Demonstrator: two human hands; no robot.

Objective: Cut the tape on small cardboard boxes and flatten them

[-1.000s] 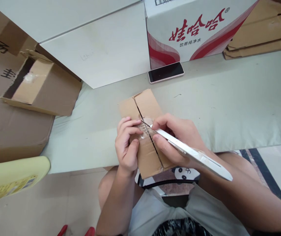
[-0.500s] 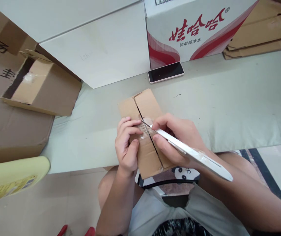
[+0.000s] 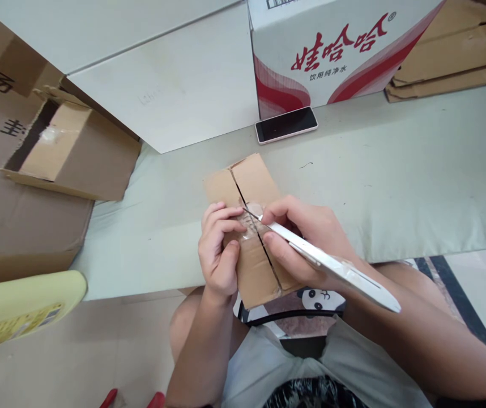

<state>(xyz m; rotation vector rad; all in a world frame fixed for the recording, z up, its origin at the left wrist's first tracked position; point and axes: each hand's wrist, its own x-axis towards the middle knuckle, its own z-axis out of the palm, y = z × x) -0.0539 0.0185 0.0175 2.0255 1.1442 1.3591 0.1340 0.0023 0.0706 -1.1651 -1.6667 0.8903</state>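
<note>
A small cardboard box lies in front of me, with a dark seam between its top flaps and clear tape across the middle. My left hand grips the box's left side, fingers bent over the top and fingertips by the tape. In my right hand is a white utility knife, closed between thumb and fingers. Its thin blade points up and left, and the tip meets the taped seam close to my left fingertips. The handle slants back over my right wrist.
A phone lies on the pale green cloth surface, before a white-and-red carton. White panels stand behind. An open cardboard box is at left, above a yellow container. Flattened cardboard sits at back right.
Almost everything holds still. The knife's handle end has shifted very slightly to the left, while both hands and the box stay in place.
</note>
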